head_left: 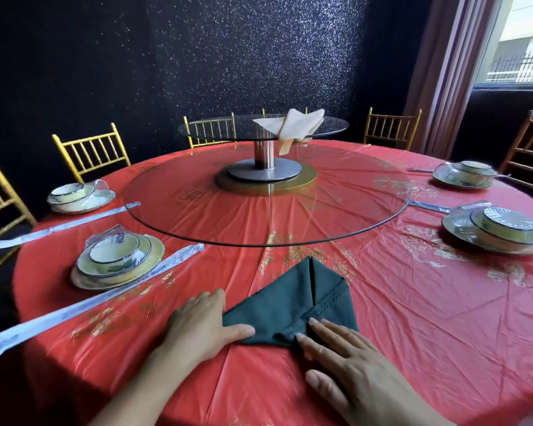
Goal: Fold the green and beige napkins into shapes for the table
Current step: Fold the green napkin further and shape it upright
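A dark green napkin [293,302] lies folded into a pointed, diamond-like shape on the red tablecloth [428,318], its tip pointing away from me and a seam running down its middle. My left hand [202,324] lies flat at the napkin's left corner, thumb resting on the cloth. My right hand [348,361] presses flat with straight fingers on the napkin's near right part. A beige napkin [290,126] lies draped over the edge of the small raised glass tier [216,126] at the table's centre.
A large glass turntable [259,210] covers the table's middle, with a steel pedestal [263,167]. Wrapped plate-and-bowl settings stand at left [117,259], far left [77,196], right [499,230] and far right [465,176]. Wrapped chopsticks [93,302] lie at left. Gold chairs [91,150] ring the table.
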Demonstrator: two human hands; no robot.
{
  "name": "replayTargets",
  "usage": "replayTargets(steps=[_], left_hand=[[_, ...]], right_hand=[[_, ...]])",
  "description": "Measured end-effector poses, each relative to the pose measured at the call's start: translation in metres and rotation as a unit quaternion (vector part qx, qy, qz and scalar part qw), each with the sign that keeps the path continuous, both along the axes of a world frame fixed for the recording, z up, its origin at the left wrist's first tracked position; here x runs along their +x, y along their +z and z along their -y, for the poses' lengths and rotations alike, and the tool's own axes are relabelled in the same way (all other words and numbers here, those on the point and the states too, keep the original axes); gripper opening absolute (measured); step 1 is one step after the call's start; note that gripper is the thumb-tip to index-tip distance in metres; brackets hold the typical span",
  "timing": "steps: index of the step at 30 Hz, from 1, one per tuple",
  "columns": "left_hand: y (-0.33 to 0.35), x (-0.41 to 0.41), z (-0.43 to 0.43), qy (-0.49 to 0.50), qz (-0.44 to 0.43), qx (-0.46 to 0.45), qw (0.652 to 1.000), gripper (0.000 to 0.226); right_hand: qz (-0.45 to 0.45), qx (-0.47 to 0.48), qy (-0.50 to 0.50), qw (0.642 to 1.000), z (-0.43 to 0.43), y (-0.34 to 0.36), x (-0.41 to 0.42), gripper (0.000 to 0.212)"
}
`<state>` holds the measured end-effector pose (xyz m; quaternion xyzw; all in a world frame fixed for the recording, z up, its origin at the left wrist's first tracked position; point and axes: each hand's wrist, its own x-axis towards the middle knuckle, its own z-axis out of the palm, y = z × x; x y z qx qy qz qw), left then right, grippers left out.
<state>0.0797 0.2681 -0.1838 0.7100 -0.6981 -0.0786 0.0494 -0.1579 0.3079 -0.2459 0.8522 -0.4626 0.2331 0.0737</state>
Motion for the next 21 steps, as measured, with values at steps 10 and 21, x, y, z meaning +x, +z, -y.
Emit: replayTargets(steps=[10, 21], left_hand=[[0.012, 0.011, 0.014, -0.002, -0.285, 0.088, 0.955, 0.038], [-0.011, -0.010, -0.024, -0.046, -0.596, 0.064, 0.799, 0.061]], right_hand=[[-0.008, 0.024, -0.014, 1.000, -0.003, 0.010, 0.011, 0.060], [0.035, 0.044, 0.016, 0.998, 0.011, 0.018, 0.002, 0.047]])
